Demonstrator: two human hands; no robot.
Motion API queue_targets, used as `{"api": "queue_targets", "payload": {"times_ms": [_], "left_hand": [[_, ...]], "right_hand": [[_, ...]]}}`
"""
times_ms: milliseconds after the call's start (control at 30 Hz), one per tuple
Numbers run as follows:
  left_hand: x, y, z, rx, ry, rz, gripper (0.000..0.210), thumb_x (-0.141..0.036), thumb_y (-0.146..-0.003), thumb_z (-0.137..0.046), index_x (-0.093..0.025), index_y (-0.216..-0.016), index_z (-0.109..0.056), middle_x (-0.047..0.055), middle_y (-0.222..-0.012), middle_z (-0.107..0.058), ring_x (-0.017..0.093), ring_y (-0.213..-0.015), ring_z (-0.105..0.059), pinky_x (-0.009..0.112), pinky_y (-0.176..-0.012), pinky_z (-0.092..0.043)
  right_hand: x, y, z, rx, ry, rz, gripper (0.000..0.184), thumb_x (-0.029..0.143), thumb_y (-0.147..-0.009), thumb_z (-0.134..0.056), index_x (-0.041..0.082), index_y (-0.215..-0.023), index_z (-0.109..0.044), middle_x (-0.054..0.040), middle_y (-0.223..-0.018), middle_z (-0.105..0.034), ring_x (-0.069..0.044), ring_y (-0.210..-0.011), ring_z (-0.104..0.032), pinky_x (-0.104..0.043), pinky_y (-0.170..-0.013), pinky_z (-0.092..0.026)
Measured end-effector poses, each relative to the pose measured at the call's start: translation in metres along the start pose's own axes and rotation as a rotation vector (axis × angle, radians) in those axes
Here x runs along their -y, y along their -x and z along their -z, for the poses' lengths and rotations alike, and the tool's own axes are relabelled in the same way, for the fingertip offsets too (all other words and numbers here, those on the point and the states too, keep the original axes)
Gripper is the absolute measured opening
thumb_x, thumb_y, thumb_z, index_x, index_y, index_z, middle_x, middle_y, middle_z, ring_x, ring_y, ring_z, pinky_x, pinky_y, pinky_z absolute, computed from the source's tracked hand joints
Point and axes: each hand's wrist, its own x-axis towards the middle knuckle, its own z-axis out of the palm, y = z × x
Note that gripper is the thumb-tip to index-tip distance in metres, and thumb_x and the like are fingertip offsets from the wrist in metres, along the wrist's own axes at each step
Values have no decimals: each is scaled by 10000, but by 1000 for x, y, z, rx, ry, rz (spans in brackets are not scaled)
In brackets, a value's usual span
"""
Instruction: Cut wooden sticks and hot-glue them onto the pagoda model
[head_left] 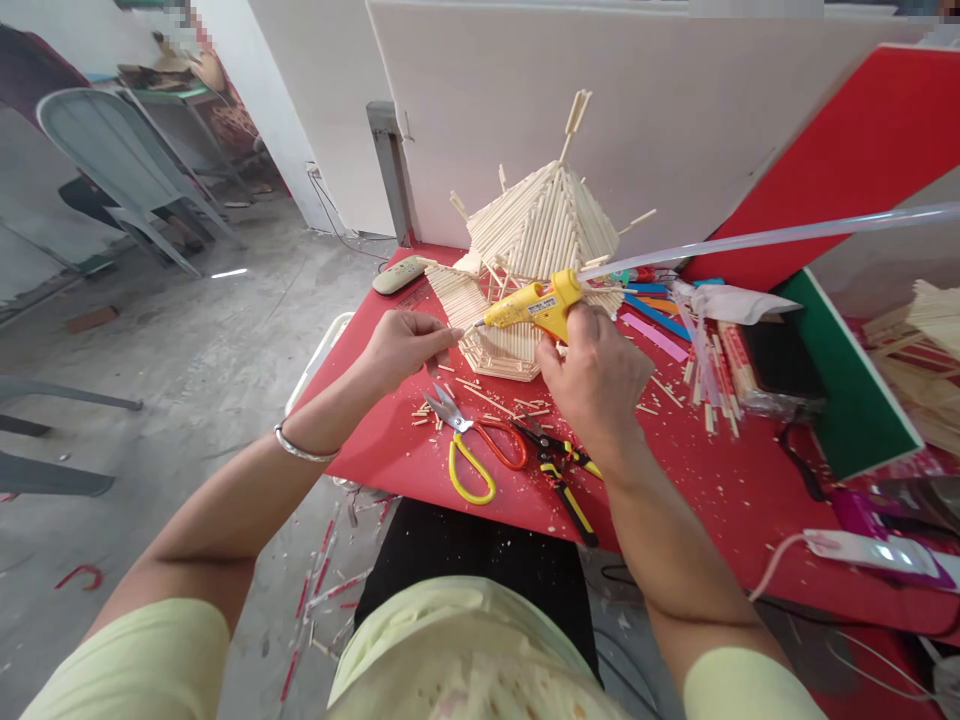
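My right hand [600, 375] is wrapped round the handle of a yellow hot glue gun [517, 304], whose nozzle points left. A long clear glue stick [765, 236] runs out of its back toward the right. My left hand [405, 348] is pinched on a small wooden stick [462, 333], its end close to the nozzle; whether they touch I cannot tell. Right behind the gun stands a pagoda-like model [525, 225] built of thin wooden sticks, partly hidden by the gun. Below my hands lie scissors [465, 425] with one yellow and one red handle, and black-and-yellow pliers [559, 465].
Stick offcuts and crumbs litter the red tabletop [420, 490]. A beige remote-like object [400, 275] lies at the back left edge. Stick bundles [724, 365], a green board [855, 390] and a white power strip [874, 550] occupy the right. A grey chair [112, 150] stands left; a person sits beyond.
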Motion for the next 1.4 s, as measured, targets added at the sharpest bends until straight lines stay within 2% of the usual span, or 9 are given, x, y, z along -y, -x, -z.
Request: {"api": "queue_targets", "payload": {"times_ms": [133, 467, 733, 933, 1033, 1200, 1400], "left_hand": [[0, 0, 0, -9, 0, 8, 333, -430, -773, -793, -175, -590, -681, 45, -553, -641, 106, -464, -541, 245, -433, -331], [3, -1, 0, -18, 10, 4, 326, -425, -779, -789, -174, -600, -682, 39, -557, -635, 103, -463, -546, 247, -442, -333], [-5, 2, -2, -21, -47, 4, 337, -418, -786, -796, -171, -590, -680, 35, -526, -631, 88, -435, -507, 249, -443, -337], [-3, -3, -3, -7, -19, -21, 358, -443, -762, -819, -168, -596, -661, 35, -566, -650, 106, -475, -571, 250, -476, -405], [2, -6, -3, -7, -7, 1, 378, -493, -787, -790, -160, -642, -684, 38, -582, -657, 102, -461, -571, 240, -453, -381], [6, -8, -4, -9, 25, 19, 480, -586, -886, -643, -144, -714, -715, 56, -572, -656, 107, -436, -567, 236, -409, -316], [6, -3, -3, -26, -130, -124, 427, -522, -880, -650, -151, -674, -695, 36, -575, -655, 107, -471, -570, 236, -448, -357]], "right_hand": [[1, 2, 1, 22, -38, -12, 369, 304, -944, -489, 127, -1252, -587, -148, -1021, -647, -240, -842, -617, -354, -650, -429], [0, 9, 2, -40, -1, 70, 336, 332, -949, -502, 152, -1208, -616, -114, -963, -671, -226, -798, -619, -347, -601, -397], [-15, 19, 8, -125, -22, -78, 453, 486, -938, -538, 138, -1216, -623, -137, -961, -670, -248, -800, -607, -352, -613, -384], [-25, 30, 5, -127, 0, -128, 468, 544, -922, -565, 144, -1152, -648, -110, -900, -664, -225, -759, -589, -331, -614, -355], [-23, 33, 4, -136, 16, -130, 458, 542, -930, -567, 144, -1144, -643, -102, -913, -670, -218, -771, -596, -324, -620, -352], [-10, 30, 3, -139, -16, -115, 506, 540, -945, -560, 126, -1231, -609, -130, -984, -676, -234, -828, -615, -325, -638, -381], [2, 20, 1, -87, -55, -112, 516, 507, -966, -543, 120, -1306, -564, -166, -1066, -665, -264, -889, -633, -346, -669, -437]]}}
